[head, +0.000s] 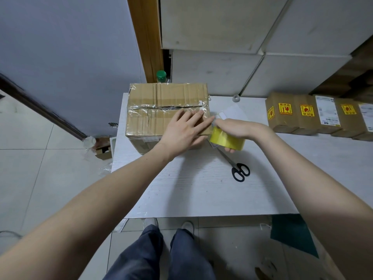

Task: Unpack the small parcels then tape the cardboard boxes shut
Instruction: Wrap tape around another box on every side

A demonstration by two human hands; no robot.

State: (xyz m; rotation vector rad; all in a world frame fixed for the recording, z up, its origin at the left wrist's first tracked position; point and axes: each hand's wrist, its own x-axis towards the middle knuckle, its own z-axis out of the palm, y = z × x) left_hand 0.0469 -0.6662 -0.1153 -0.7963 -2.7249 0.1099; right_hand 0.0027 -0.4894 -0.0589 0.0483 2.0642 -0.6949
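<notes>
A pale grey wall [66, 43] fills the left of the room, meeting a tiled floor [30, 168] along a dark skirting. To the right of a wooden door frame [145, 37], large white blocks [222, 23] are stacked behind the desk. The desk [201, 188] is white with a faint wood grain, and its near edge lies just above the person's dark trousers and shoes.

On the far left part of the desk sits the big cardboard box [161, 110], its flaps closed and its centre seam covered with crinkled clear tape. The left hand [184, 130] lies flat on the box's top near the right end, fingers straight and spread, pressing down. Just beside the box's right edge, the right hand [234, 128] grasps a yellow roll of tape [227, 141], fingers curled around it, with a clear strip running from the roll onto the box.

A row of small parcels [314, 116] with yellow and red labels stands along the far right of the desk. Black-handled scissors [236, 166] lie on the desk just below the roll. A green bottle cap [161, 75] shows behind the box.
</notes>
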